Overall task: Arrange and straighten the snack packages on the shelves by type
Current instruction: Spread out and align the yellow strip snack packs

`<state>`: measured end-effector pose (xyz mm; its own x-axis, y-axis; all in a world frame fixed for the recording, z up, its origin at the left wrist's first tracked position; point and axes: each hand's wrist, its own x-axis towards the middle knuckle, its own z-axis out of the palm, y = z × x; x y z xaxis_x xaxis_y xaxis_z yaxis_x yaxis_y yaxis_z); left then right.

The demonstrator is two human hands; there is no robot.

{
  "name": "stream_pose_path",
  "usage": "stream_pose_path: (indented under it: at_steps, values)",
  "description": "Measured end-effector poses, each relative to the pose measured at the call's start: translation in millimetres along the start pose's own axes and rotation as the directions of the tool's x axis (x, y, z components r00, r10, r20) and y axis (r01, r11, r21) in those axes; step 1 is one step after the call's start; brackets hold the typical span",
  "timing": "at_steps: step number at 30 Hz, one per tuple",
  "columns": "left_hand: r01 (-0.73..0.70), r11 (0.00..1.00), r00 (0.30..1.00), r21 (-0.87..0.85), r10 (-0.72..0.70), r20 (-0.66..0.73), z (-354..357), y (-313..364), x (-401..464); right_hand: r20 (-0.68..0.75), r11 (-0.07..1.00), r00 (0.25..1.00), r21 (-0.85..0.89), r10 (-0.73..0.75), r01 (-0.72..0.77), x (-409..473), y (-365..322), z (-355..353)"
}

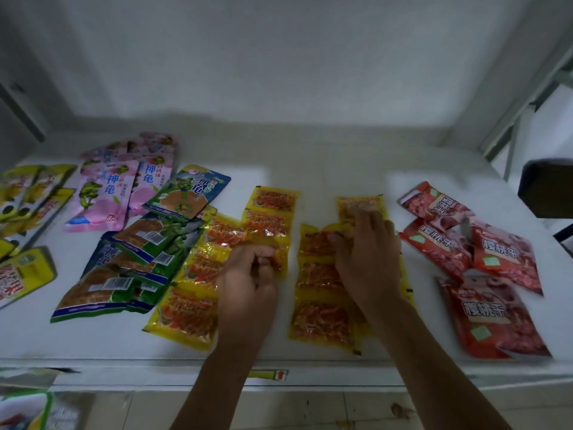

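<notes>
Snack packets lie flat on a white shelf [325, 156]. In the middle are several yellow packets with red contents [322, 324]. My left hand [248, 280] pinches the lower end of one yellow strip [273, 212] with curled fingers. My right hand [369, 252] grips another yellow packet [359, 206] at the top of the right-hand column. Red packets [490, 318] lie to the right. Green and blue packets [130, 262] overlap at the left of the yellow ones, with pink packets [105, 197] behind them.
Yellow lemon-print packets [28, 197] and another yellow pack [21, 274] sit at the far left. A dark object [548, 187] stands beyond the shelf's right end. More packets [24, 411] show on a lower level at bottom left. The shelf's back half is bare.
</notes>
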<state>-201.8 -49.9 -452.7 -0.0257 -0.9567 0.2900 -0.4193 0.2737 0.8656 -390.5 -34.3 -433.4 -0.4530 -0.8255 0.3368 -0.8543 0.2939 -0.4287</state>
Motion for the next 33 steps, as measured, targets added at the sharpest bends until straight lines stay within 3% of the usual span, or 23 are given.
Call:
stream_pose_path:
  at_steps: [3,7,10,15,18,25,33]
  values:
    - [-0.125,0.982,0.992,0.140,0.122,0.030,1.2,3.6,-7.4,-0.092,0.994,0.992,-0.076,-0.085,0.078,-8.9,-18.1,-2.0]
    - [-0.247,0.937,0.965,0.245,0.214,0.154,8.6,-5.4,-22.2,0.133,0.976,0.975,-0.102,-0.176,0.190,-28.8,-44.6,8.2]
    - [-0.227,0.955,0.968,0.191,0.200,0.151,6.1,-5.3,-18.3,0.293,0.996,0.953,-0.003,-0.081,0.086,-31.1,-49.9,10.5]
    - [-0.246,0.962,0.959,0.117,0.224,0.177,0.5,-2.0,-15.4,0.336,0.965,0.939,0.215,0.070,-0.149,-26.4,-48.9,14.0]
    - [-0.185,0.982,0.967,0.048,0.174,0.185,-2.3,-3.4,-13.0,0.338,0.934,0.934,0.280,0.119,-0.220,-22.9,-50.8,17.5]
    - [-0.042,0.994,0.991,-0.099,0.054,0.125,-6.2,3.9,-14.7,0.277,0.929,0.950,0.295,0.142,-0.225,-24.8,-50.1,19.7]
    - [0.049,0.995,0.998,-0.083,-0.047,0.030,-3.1,-0.9,-4.9,0.190,0.773,0.962,0.574,0.194,-0.269,-18.4,-33.3,-6.0]
